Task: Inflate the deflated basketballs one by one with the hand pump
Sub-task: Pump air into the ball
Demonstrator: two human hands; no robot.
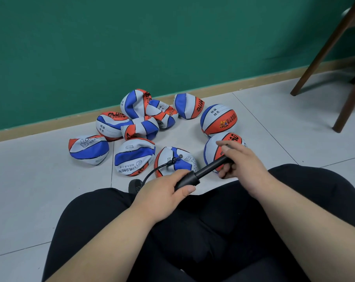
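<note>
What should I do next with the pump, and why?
Probably press the pump closed with your right hand. It looks drawn out, your left hand grips its body, and the hose reaches the limp ball in front. I cannot tell whether the hose is plugged in properly, so go gently.

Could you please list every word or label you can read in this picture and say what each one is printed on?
"CHILDREN": upside down on the flat front ball.
"班级", "姓名": on the rounder ball at the right and on a flat ball at the left.
Black brand lettering on the wall-side ball, orange panel: too stylised to read.
Small print on other balls: too blurred.
Hand pump: no text visible.
</note>
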